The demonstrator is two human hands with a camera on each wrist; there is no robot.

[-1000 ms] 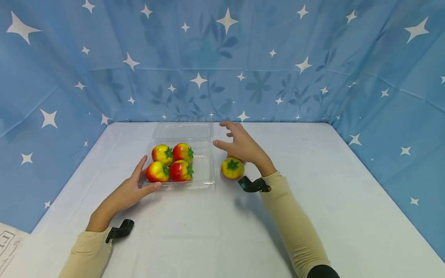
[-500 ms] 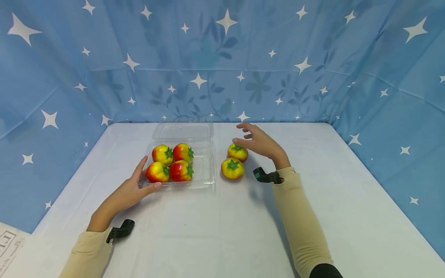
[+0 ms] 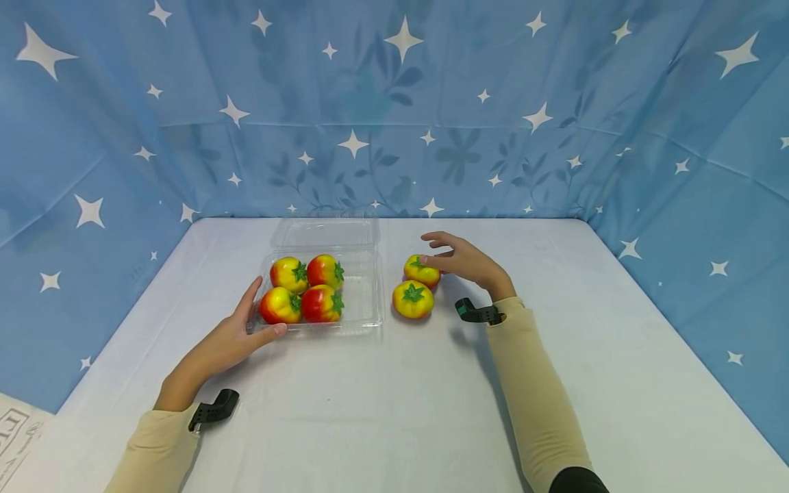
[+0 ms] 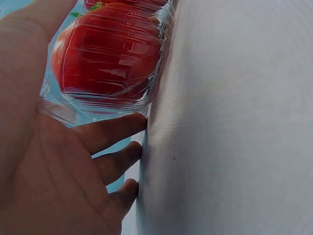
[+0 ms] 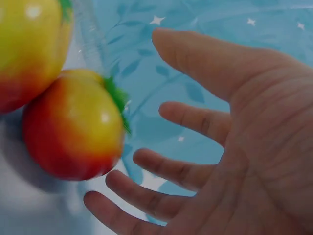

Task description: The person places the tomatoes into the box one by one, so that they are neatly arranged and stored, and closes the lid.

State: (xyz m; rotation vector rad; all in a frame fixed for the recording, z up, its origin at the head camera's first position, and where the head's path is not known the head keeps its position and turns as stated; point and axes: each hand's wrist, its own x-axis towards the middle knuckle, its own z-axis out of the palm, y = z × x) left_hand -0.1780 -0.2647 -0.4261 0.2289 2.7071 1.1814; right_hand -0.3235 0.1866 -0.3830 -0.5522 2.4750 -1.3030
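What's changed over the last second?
The right hand moved right, away from the clear container, then in around the far loose fruit. Nothing visibly gripped or released. Unchanged: the left hand at the container's left side, four fruits inside, and both loose fruits outside.

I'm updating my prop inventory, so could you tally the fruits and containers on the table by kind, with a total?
Tomato-like fruits: 6 (4 in the container, 2 beside it)
Clear plastic clamshell container: 1
Total: 7
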